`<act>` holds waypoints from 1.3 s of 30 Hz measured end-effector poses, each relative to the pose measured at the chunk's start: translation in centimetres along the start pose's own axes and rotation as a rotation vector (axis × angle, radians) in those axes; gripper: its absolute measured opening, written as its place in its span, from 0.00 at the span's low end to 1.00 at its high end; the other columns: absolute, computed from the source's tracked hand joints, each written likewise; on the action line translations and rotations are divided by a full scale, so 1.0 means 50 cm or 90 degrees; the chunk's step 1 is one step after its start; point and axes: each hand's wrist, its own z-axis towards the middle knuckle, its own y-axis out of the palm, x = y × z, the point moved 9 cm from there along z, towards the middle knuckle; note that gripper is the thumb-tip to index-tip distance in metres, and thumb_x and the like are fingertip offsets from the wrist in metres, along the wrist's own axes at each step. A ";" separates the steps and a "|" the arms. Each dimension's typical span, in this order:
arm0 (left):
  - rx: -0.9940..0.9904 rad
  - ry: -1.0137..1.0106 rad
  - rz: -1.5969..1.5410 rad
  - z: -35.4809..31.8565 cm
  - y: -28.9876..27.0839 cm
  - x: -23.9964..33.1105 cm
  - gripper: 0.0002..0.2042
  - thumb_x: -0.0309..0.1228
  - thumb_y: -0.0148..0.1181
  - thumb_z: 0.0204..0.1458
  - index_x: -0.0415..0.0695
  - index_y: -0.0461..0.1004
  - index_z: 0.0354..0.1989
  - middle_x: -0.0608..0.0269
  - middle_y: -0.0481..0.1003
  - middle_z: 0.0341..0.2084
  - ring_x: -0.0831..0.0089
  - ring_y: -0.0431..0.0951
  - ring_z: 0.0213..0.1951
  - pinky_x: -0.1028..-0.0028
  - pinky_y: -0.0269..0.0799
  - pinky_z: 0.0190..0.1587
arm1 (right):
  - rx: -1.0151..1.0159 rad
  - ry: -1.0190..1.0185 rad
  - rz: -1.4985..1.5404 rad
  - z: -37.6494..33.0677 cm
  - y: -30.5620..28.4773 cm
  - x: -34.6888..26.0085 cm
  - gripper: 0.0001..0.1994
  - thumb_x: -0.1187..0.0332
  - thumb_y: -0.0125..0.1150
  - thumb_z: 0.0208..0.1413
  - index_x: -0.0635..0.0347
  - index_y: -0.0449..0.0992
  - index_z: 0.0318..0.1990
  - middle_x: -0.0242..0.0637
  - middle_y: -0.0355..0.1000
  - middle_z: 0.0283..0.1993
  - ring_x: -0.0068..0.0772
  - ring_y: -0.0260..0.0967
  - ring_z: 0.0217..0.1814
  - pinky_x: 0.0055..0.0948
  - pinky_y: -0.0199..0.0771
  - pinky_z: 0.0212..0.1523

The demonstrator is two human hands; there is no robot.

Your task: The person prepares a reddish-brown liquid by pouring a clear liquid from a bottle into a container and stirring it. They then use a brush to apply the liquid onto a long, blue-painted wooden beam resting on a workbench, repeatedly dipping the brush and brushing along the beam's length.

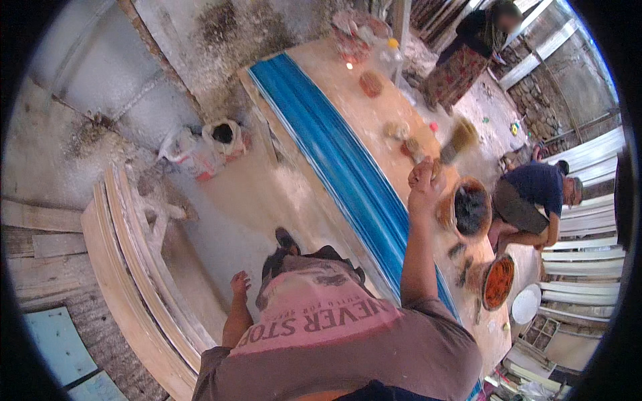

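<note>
My right hand (424, 178) is raised over the table, its fingers wrapped round the handle of a wide brush (459, 139). The brush's yellowish-brown bristles are smeared by motion. Just beside that hand stands a round tub (444, 208) with dark, blackish contents. Below my right forearm a long grooved panel (338, 144), coated in glossy blue, runs along the table's near side. My left hand (241, 283) hangs low by my side, empty, with its fingers loosely apart.
On the wooden table (321, 60) are a second tub (473, 281) with orange contents, several small lumps and a clear bottle (390, 60). Curved planks (114, 267) lean at left; sacks (200, 150) sit on the floor. One person (535, 190) bends beyond the table; another (468, 53) stands farther off.
</note>
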 end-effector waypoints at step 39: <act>-0.101 0.030 0.079 0.469 0.035 0.579 0.17 0.40 0.59 0.54 0.50 0.71 0.51 0.66 0.76 0.39 0.71 0.76 0.39 0.67 0.72 0.38 | -0.002 -0.132 -0.080 0.346 0.484 -0.154 0.18 0.60 0.53 0.59 0.69 0.72 0.47 0.54 0.72 0.26 0.55 0.72 0.30 0.44 0.72 0.36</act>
